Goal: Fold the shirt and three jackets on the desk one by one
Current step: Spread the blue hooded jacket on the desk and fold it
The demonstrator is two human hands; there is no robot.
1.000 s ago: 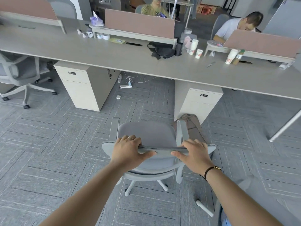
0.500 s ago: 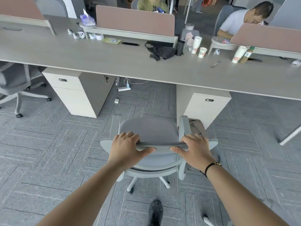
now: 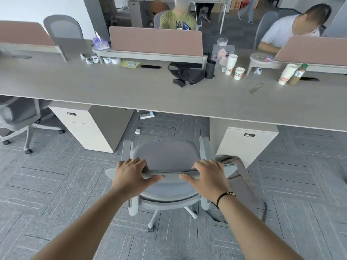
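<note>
- The top edge of a grey office chair's backrest (image 3: 170,172) is gripped by both hands, seen from above and behind.
- The left hand (image 3: 131,175) is wrapped over the left part of the backrest edge, fingers curled over the far side and thumb laid along the near side; a ring is seen on one finger.
- The right hand (image 3: 208,176) is closed over the right part of the same edge in the same way, thumb pointing inward; a dark cord bracelet (image 3: 224,197) is worn on that wrist.
- The chair seat (image 3: 165,155) is turned toward the long grey desk (image 3: 112,87), between two pale drawer cabinets (image 3: 84,128) beneath it.
- No shirt or jacket can be made out on the visible desk surface; where they lie cannot be told.
- A brownish bag (image 3: 228,159) is seen on the carpet just right of the chair, beside the right cabinet.
- On the desk are laid a black pouch (image 3: 187,75), paper cups (image 3: 239,73), a bottle (image 3: 298,74) and a tissue pack (image 3: 101,44).
- Behind pinkish divider panels (image 3: 155,41), two seated people are partly seen.
- Another grey chair (image 3: 16,117) is parked at the far left.
</note>
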